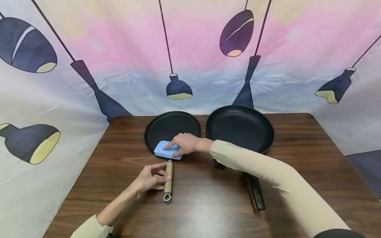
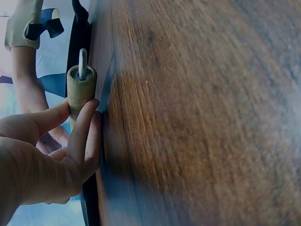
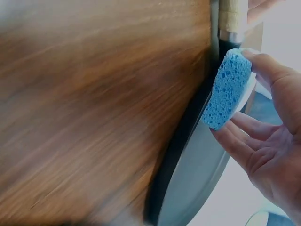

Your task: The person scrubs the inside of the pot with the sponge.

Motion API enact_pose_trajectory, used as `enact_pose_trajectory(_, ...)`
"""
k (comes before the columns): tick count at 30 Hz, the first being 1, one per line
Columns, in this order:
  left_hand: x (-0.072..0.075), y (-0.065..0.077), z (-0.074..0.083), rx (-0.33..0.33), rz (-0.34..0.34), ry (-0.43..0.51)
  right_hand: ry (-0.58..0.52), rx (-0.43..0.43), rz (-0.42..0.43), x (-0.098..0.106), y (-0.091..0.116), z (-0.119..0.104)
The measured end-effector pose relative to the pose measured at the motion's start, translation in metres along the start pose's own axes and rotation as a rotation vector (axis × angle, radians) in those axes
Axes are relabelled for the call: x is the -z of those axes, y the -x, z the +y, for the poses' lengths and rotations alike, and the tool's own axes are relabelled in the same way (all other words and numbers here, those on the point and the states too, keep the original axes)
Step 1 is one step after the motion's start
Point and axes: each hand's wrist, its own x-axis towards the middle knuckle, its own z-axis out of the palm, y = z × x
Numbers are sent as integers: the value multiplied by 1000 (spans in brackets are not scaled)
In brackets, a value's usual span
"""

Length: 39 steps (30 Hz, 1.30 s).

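"Blue sponge (image 1: 162,150): state its position and grip."

"My right hand (image 1: 187,144) pinches it between thumb and fingertips, the hand partly closed. The sponge is at the near rim of the smaller black pan (image 1: 174,124), beside the handle joint. I cannot tell whether it touches the pan surface."

"Left hand status?"

"My left hand (image 1: 150,178) is curled, gripping that pan's wood-coloured handle (image 1: 168,173) between thumb and fingers. A metal ring (image 1: 167,197) terminates the handle on my side."

"Adjacent items?"

"The larger black pan (image 1: 239,127) sits just to the right on the brown table (image 1: 202,205). Its black handle (image 1: 254,186) extends toward me. My right sleeve (image 1: 268,168) crosses above its near portion."
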Motion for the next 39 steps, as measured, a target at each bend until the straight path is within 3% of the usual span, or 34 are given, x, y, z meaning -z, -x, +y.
enact_pose_trajectory(8,3,-1,0,9,-3,11,164,58,43,-8,-32,-23)
enact_pose_trajectory(12,3,0,1,16,-8,27,229,34,75,-13,-54,-29)
enact_pose_trajectory(19,1,4,0,16,-17,49,278,-120,100,-15,-94,-28)
enact_pose_trajectory(25,-1,6,-3,4,-24,68,264,-286,169,-18,-117,-20)
enact_pose_trajectory(34,-4,4,-4,-10,-22,58,292,-542,247,-18,-129,4)
enact_pose_trajectory(39,-1,1,-3,-5,-13,52,277,-614,256,-12,-125,22)
